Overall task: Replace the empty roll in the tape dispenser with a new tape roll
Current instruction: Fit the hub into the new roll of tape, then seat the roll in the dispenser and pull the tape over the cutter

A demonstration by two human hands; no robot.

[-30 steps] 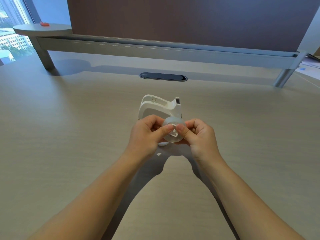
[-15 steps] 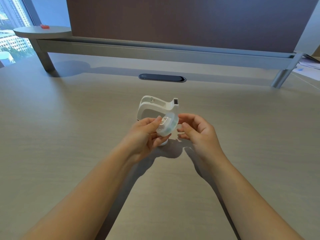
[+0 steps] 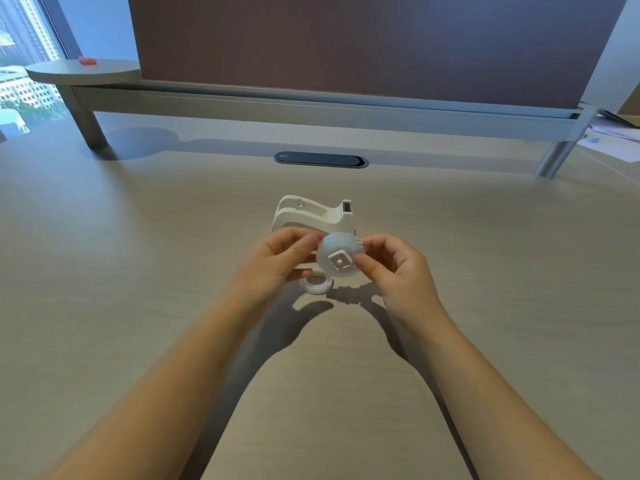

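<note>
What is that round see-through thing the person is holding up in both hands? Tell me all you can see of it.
It is a tape roll: a clear, frosted-looking disc with a white plastic hub at its centre that has a squarish raised middle. It is held above the desk, flat face tilted toward the camera, in front of the white tape dispenser. The left hand pinches its left edge, and the right hand its right edge. Whether it touches the dispenser cannot be told.
</note>
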